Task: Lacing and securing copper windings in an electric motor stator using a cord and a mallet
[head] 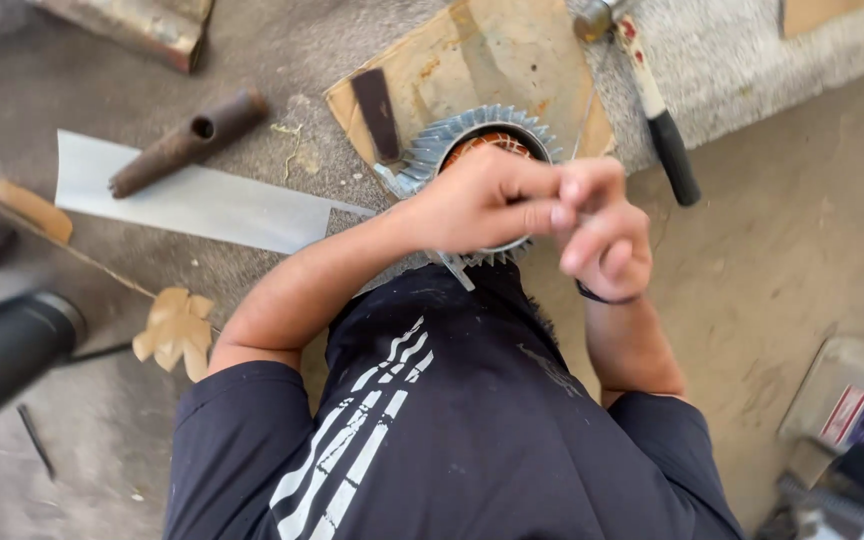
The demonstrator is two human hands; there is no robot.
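Observation:
A round motor part (452,135) with a toothed grey metal ring and copper-orange windings stands on a piece of cardboard (472,55) on the floor, in front of my dark shirt. Both hands meet just above it and hide its near half. My left hand (482,200) and my right hand (607,235) pinch their fingertips together at one spot. A thin wire (584,110) runs up and away from that pinch. The right hand is blurred and wears a dark band at the wrist.
A hammer (657,110) with a black grip lies to the right of the cardboard. A dark flat strip (377,112), a rusty pipe (187,145) and a white sheet strip (192,200) lie to the left. A black cylinder (2,350) sits at far left, and boxes (852,420) at bottom right.

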